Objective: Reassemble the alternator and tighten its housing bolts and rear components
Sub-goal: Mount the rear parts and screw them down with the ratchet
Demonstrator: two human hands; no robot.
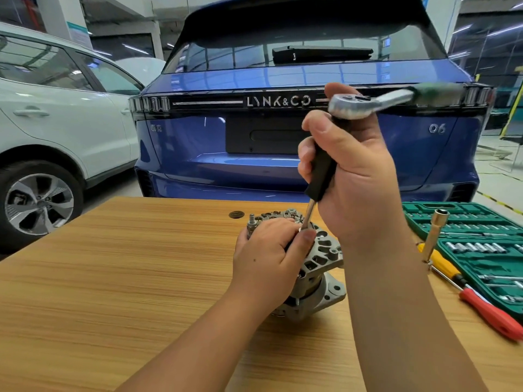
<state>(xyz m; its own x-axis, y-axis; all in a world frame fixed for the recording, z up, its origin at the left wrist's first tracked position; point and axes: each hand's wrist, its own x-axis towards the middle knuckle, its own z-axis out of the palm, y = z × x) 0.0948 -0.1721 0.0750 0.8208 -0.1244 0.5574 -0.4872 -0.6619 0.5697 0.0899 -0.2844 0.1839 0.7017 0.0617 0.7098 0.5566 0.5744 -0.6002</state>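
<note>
A grey metal alternator stands on the wooden table, rear side up. My left hand grips its top from the left, thumb beside the tool's tip. My right hand holds a black-handled driver upright, its thin steel shaft reaching down to a bolt on the rear housing. A silver ratchet with a green grip sits on top of the driver handle, pointing right and blurred.
A green socket set case lies open at the right, with a long socket extension leaning on it. A yellow screwdriver and a red-handled screwdriver lie beside it. A blue car and a white car stand behind the table.
</note>
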